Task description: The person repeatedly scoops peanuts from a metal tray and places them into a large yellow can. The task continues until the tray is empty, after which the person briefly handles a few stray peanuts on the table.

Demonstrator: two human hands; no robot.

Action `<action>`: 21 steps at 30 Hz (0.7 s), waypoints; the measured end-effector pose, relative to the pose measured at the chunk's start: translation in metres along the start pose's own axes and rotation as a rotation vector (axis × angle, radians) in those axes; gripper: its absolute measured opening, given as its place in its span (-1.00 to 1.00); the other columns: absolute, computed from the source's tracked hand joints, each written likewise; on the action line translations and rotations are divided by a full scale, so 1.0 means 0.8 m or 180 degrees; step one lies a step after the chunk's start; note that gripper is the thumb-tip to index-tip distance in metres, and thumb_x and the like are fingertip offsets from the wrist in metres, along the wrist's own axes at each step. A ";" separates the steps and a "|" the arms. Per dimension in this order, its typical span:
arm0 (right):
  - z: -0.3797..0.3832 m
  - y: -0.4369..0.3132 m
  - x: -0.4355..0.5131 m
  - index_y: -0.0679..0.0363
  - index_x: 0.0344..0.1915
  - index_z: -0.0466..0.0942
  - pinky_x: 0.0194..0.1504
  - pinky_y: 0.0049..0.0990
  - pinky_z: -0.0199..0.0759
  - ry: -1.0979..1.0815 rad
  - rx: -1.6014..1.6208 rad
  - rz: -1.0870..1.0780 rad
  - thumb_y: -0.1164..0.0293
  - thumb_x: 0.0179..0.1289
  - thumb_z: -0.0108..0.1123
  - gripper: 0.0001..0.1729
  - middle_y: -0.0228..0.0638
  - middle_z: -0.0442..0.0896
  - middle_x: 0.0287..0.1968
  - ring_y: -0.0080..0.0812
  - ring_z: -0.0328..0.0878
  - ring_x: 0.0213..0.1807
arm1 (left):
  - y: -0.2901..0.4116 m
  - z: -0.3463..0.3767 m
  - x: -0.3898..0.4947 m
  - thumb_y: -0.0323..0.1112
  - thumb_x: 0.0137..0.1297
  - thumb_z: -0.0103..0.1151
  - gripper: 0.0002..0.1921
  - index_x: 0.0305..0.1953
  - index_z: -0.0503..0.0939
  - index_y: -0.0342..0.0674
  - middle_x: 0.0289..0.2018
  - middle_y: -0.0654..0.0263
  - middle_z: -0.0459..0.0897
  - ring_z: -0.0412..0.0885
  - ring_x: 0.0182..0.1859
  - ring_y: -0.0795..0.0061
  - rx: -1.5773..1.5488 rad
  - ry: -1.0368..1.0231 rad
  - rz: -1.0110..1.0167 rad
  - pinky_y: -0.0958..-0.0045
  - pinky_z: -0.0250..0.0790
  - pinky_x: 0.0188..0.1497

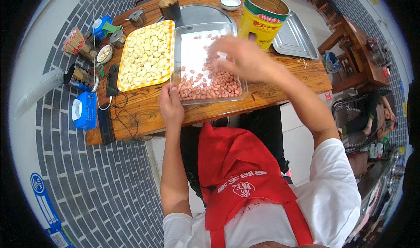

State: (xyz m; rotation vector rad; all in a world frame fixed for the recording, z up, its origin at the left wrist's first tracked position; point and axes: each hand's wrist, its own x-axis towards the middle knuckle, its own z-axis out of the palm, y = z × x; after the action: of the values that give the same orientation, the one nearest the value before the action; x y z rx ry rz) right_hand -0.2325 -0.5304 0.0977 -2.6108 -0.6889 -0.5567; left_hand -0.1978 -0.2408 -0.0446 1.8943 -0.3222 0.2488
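Note:
A clear plastic tray (243, 90) holds reddish peanuts (223, 85), heaped mostly along its near side, with a white surface visible at its bottom. My left hand (172, 105) grips the tray's near left corner, fingers at its side. Blurred by motion, my right hand (238, 56) hangs over the right part of the tray with fingers curled downward; whether it holds any peanuts is hidden. Left of the tray lies an orange-checked tray (123, 64) full of pale, flat beans (146, 54). Behind on the right stands a large yellow and green tin (262, 21), open at the top.
Behind are a round metal tray (205, 11), a white bowl (230, 3) and a dark cup (170, 8). A metal tray (295, 34) lies right of the tin. A phone (112, 79), cables and a tissue box (86, 110) sit left. Someone sits at far right (377, 113).

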 end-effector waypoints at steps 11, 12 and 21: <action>0.071 -0.019 -0.036 0.10 0.37 0.58 0.31 -0.05 0.53 -0.1350 -0.0337 0.0581 -0.03 0.50 0.30 -0.38 -0.11 0.63 0.29 0.03 0.57 0.37 | -0.001 0.002 0.001 -0.19 0.73 0.03 -0.65 0.11 0.63 -0.42 -0.08 0.11 0.75 0.65 -0.02 0.33 0.0254 0.0035 -0.0056 0.27 0.48 0.11; 0.072 -0.023 -0.036 0.09 0.37 0.58 0.29 -0.06 0.54 -0.1322 -0.0270 0.0545 -0.03 0.50 0.31 -0.38 -0.11 0.63 0.27 0.03 0.57 0.36 | 0.000 0.002 0.000 -0.21 0.71 0.03 -0.66 0.10 0.62 -0.43 -0.09 0.03 0.74 0.67 -0.02 0.19 0.0212 0.0048 -0.0022 0.20 0.48 0.11; 0.095 -0.019 -0.028 0.20 0.18 0.60 0.15 0.00 0.58 -0.1245 0.0805 0.0209 0.22 0.42 0.35 -0.56 0.01 0.61 0.10 0.14 0.65 0.15 | 0.004 0.004 0.000 -0.28 0.66 0.03 -0.68 0.08 0.61 -0.47 -0.09 -0.13 0.74 0.69 -0.03 -0.06 0.0133 0.0112 0.0024 0.07 0.48 0.11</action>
State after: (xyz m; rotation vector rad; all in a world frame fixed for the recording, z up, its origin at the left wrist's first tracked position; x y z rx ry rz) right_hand -0.2372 -0.4921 0.0266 -2.5078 -0.7314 0.0657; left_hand -0.1990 -0.2452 -0.0427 1.9281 -0.3023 0.2956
